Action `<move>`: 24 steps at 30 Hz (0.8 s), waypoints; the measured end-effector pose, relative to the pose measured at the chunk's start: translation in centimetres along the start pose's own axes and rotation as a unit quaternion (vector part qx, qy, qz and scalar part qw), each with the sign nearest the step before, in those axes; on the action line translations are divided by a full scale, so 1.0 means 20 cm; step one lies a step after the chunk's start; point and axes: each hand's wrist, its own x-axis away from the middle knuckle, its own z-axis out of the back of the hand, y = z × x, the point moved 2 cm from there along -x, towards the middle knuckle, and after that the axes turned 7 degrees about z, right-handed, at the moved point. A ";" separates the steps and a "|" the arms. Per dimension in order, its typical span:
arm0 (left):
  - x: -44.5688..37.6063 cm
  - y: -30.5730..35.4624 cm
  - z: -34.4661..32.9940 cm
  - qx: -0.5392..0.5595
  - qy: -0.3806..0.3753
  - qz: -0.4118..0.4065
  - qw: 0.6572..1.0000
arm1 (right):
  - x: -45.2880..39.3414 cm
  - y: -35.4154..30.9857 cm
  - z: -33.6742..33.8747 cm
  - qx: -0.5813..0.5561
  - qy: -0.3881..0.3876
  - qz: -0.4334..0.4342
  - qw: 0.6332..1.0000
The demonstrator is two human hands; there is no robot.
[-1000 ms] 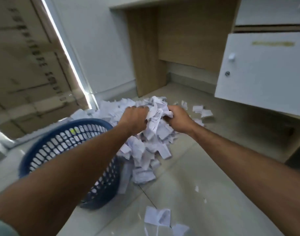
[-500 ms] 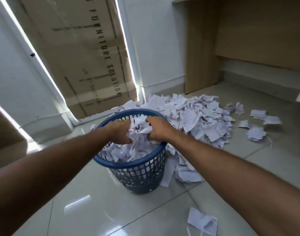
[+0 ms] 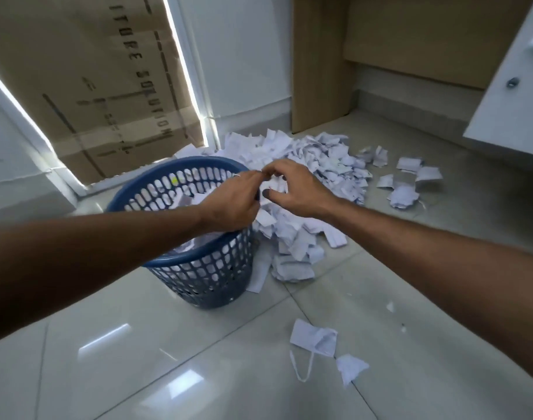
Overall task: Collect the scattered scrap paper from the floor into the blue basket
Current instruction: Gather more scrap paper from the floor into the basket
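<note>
Both forearms reach forward from the near edges of the view and meet above the far right rim of the blue basket (image 3: pixel 180 262). The left hand (image 3: pixel 231 200) lies across the basket's mouth, its fingers curled at the tips; whether they pinch any paper cannot be told. The right hand (image 3: pixel 295 189) arches just beside it over the pile, fingers bent and spread, thumb tucked under, and holds nothing that can be made out. The basket stands upright on the tiled floor (image 3: pixel 138 359) with white scraps inside, partly hidden by the left forearm. The scrap paper (image 3: pixel 313 159) lies heaped on the floor against the basket's right side, spreading towards the wooden desk leg (image 3: pixel 316 71). Loose pieces (image 3: pixel 313 338) lie nearer the person. A cardboard box (image 3: pixel 86 80) leans behind the basket, cut off at the top.
</note>
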 end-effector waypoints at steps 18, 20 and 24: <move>0.22 0.45 -0.97 -0.074 -0.158 -0.147 0.974 | 1.15 0.42 -0.28 -0.045 -0.054 -0.157 0.985; 0.30 0.44 -1.09 -0.040 -0.234 -0.125 0.963 | 1.26 0.43 -0.36 -0.055 -0.100 -0.166 0.979; 0.47 0.42 -1.31 -0.034 -0.346 -0.079 0.934 | 1.41 0.45 -0.47 -0.030 -0.257 -0.160 0.953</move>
